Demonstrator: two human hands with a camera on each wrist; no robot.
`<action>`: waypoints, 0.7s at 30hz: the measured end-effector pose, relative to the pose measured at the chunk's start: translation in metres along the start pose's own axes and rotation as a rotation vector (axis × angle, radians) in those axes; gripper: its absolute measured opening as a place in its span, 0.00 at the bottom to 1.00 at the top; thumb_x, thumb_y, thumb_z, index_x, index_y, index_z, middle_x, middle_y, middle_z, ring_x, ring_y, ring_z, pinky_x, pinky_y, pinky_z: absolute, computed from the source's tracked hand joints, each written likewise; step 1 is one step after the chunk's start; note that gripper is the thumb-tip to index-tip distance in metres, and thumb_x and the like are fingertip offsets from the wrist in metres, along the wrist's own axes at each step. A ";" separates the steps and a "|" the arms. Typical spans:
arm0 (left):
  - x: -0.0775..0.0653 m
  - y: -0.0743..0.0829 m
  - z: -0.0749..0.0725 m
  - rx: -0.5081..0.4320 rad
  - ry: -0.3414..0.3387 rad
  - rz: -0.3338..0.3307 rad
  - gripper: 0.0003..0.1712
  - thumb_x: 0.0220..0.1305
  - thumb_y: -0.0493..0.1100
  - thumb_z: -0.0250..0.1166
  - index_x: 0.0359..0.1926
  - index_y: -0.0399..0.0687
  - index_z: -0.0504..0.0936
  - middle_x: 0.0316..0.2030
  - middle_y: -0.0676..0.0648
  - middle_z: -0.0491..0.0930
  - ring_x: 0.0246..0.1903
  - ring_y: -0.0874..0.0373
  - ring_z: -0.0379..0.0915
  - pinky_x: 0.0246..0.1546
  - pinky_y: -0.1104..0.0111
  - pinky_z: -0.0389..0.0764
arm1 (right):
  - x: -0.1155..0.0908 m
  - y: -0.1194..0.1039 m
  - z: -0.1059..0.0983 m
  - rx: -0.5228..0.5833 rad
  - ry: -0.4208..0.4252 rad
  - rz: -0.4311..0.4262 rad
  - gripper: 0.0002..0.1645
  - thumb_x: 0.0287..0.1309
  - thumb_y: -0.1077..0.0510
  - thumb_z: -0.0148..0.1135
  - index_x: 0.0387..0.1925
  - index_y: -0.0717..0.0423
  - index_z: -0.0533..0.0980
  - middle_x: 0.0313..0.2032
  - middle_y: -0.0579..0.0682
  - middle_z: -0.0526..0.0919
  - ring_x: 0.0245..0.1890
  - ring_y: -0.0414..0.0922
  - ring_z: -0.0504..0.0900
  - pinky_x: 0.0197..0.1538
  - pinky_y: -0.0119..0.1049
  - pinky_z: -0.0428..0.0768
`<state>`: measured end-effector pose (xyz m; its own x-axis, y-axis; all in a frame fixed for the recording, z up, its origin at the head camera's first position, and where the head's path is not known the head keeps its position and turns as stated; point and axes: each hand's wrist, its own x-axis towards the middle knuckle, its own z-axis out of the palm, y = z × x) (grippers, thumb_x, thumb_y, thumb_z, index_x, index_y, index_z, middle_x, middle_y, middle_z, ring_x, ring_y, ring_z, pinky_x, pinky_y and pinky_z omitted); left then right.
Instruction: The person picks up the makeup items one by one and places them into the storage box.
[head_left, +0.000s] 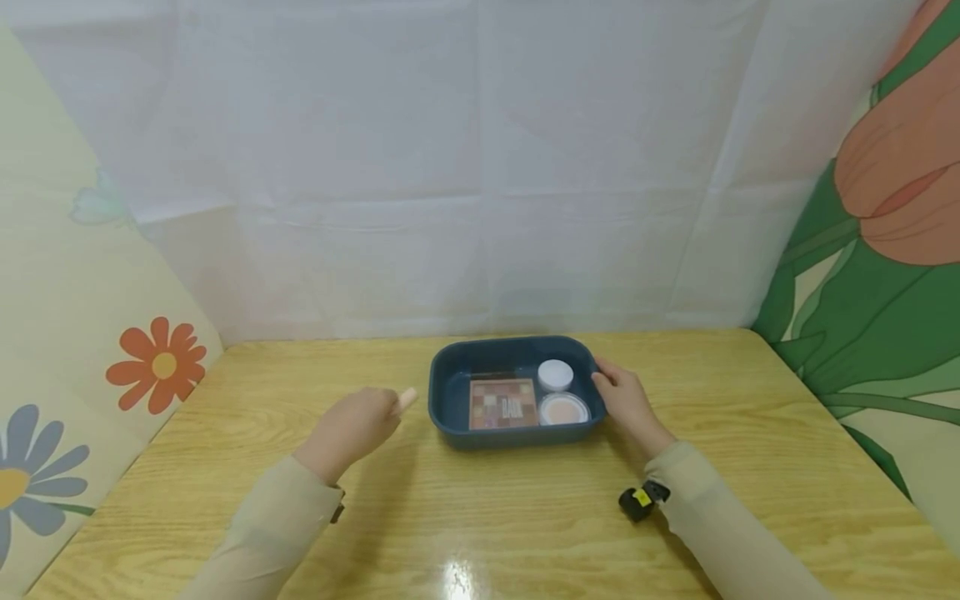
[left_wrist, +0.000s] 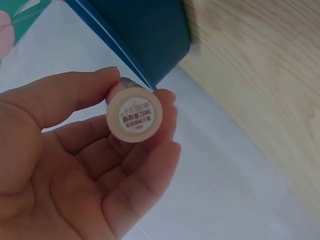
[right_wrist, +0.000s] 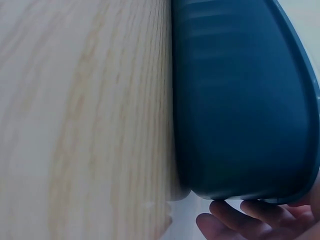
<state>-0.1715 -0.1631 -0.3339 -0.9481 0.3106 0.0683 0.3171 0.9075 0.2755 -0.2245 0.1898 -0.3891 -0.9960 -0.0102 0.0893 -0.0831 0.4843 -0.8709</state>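
Note:
My left hand (head_left: pixel 354 432) pinches a slim, peach-coloured cosmetic tube (head_left: pixel 406 402) between thumb and fingers, just left of a dark blue bin. In the left wrist view the round end of the tube (left_wrist: pixel 134 116) faces the camera and carries a small printed label. At the right end of the blue bin (head_left: pixel 517 438), my right hand (head_left: pixel 628 408) grips the rim with the thumb on top and fingers against the outer wall. Inside the bin lie an eyeshadow palette (head_left: pixel 483 408), a round white-lidded jar (head_left: pixel 556 372) and a round clear-topped compact (head_left: pixel 564 410).
The bin stands on a wood-grain table (head_left: pixel 480 517) toward its back edge. A white cloth (head_left: pixel 480 167) hangs behind, with flower-printed panels at the left (head_left: pixel 60 333) and right (head_left: pixel 862 333). A black wrist device (head_left: pixel 637 502) hangs at the right cuff.

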 end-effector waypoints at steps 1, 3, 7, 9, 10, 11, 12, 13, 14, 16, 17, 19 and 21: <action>0.000 0.001 0.000 0.002 0.003 0.005 0.07 0.63 0.32 0.60 0.26 0.40 0.77 0.17 0.50 0.70 0.17 0.57 0.63 0.21 0.65 0.70 | 0.000 0.000 0.000 0.001 -0.001 0.001 0.26 0.72 0.66 0.42 0.66 0.78 0.57 0.66 0.72 0.59 0.68 0.64 0.56 0.70 0.53 0.57; 0.000 0.004 -0.001 0.009 0.005 0.011 0.07 0.62 0.32 0.60 0.27 0.39 0.77 0.18 0.49 0.70 0.17 0.57 0.63 0.20 0.65 0.70 | 0.000 0.000 0.000 -0.003 0.000 -0.003 0.26 0.72 0.66 0.42 0.66 0.78 0.57 0.66 0.72 0.59 0.68 0.65 0.56 0.70 0.53 0.58; 0.003 0.009 -0.002 0.024 0.006 0.025 0.06 0.63 0.33 0.61 0.27 0.39 0.77 0.19 0.49 0.71 0.19 0.57 0.64 0.22 0.64 0.72 | 0.000 0.000 0.000 -0.004 -0.001 -0.005 0.26 0.72 0.66 0.42 0.66 0.78 0.57 0.66 0.72 0.59 0.68 0.65 0.56 0.69 0.53 0.58; 0.004 0.010 -0.002 0.019 -0.001 0.023 0.06 0.62 0.32 0.62 0.28 0.38 0.78 0.19 0.49 0.71 0.19 0.57 0.65 0.23 0.63 0.73 | 0.000 0.000 0.000 -0.001 -0.002 -0.004 0.26 0.72 0.67 0.42 0.66 0.78 0.57 0.66 0.72 0.59 0.68 0.65 0.56 0.69 0.53 0.58; 0.005 0.011 -0.003 0.011 -0.006 0.022 0.05 0.62 0.32 0.62 0.28 0.38 0.78 0.19 0.49 0.71 0.20 0.57 0.65 0.23 0.63 0.73 | 0.000 0.000 0.000 0.001 -0.004 -0.003 0.26 0.72 0.67 0.42 0.66 0.78 0.57 0.66 0.72 0.59 0.68 0.65 0.56 0.69 0.53 0.58; 0.006 0.012 -0.003 0.001 -0.012 0.019 0.05 0.62 0.32 0.62 0.28 0.38 0.78 0.19 0.49 0.71 0.19 0.57 0.65 0.23 0.63 0.73 | 0.000 0.000 0.000 0.003 -0.007 0.000 0.26 0.72 0.67 0.42 0.66 0.78 0.57 0.66 0.72 0.59 0.68 0.65 0.56 0.69 0.53 0.58; 0.007 0.013 -0.002 -0.012 -0.020 0.012 0.05 0.62 0.32 0.62 0.28 0.38 0.77 0.19 0.49 0.71 0.20 0.57 0.65 0.23 0.64 0.73 | 0.000 0.000 0.000 0.005 -0.008 0.001 0.26 0.72 0.66 0.42 0.67 0.78 0.57 0.66 0.72 0.58 0.68 0.65 0.56 0.69 0.53 0.58; 0.008 0.014 -0.002 -0.025 -0.030 0.006 0.05 0.62 0.32 0.61 0.29 0.38 0.77 0.19 0.49 0.71 0.19 0.57 0.65 0.23 0.64 0.72 | 0.000 0.000 0.000 0.004 -0.007 0.000 0.26 0.72 0.67 0.42 0.66 0.78 0.57 0.66 0.72 0.58 0.68 0.65 0.56 0.69 0.53 0.58; 0.010 0.015 -0.002 -0.037 -0.035 0.003 0.06 0.64 0.32 0.61 0.28 0.38 0.77 0.19 0.49 0.70 0.19 0.57 0.64 0.23 0.65 0.71 | 0.000 0.001 0.000 0.005 -0.007 0.000 0.26 0.72 0.67 0.42 0.66 0.78 0.57 0.67 0.72 0.58 0.68 0.65 0.56 0.69 0.53 0.58; 0.013 0.016 -0.001 -0.057 -0.042 0.000 0.09 0.65 0.33 0.59 0.26 0.39 0.76 0.17 0.49 0.69 0.18 0.58 0.61 0.22 0.66 0.69 | 0.000 0.000 0.000 0.006 -0.006 0.000 0.26 0.72 0.66 0.42 0.67 0.77 0.57 0.67 0.72 0.58 0.69 0.65 0.56 0.69 0.53 0.58; 0.014 0.017 0.000 -0.064 -0.043 -0.002 0.10 0.65 0.33 0.59 0.25 0.40 0.75 0.17 0.49 0.68 0.18 0.58 0.60 0.22 0.67 0.68 | 0.000 0.001 0.000 0.005 -0.005 -0.002 0.26 0.72 0.67 0.41 0.67 0.77 0.57 0.67 0.72 0.58 0.69 0.65 0.56 0.69 0.53 0.58; 0.017 0.019 0.001 -0.074 -0.041 0.005 0.14 0.66 0.33 0.57 0.22 0.42 0.72 0.16 0.50 0.64 0.17 0.59 0.57 0.21 0.68 0.65 | 0.001 0.001 0.000 0.003 0.000 -0.004 0.26 0.72 0.67 0.42 0.66 0.77 0.57 0.67 0.72 0.58 0.68 0.65 0.56 0.70 0.53 0.58; 0.019 0.021 0.002 -0.082 -0.037 0.003 0.17 0.66 0.33 0.57 0.19 0.44 0.69 0.15 0.50 0.62 0.17 0.59 0.55 0.21 0.69 0.63 | 0.001 0.002 0.000 0.001 0.002 -0.006 0.26 0.72 0.67 0.42 0.66 0.77 0.57 0.67 0.72 0.59 0.68 0.65 0.56 0.69 0.53 0.58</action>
<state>-0.1828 -0.1374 -0.3282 -0.9451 0.3250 0.0346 0.3159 0.8807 0.3529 -0.2257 0.1903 -0.3905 -0.9954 -0.0110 0.0956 -0.0890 0.4837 -0.8707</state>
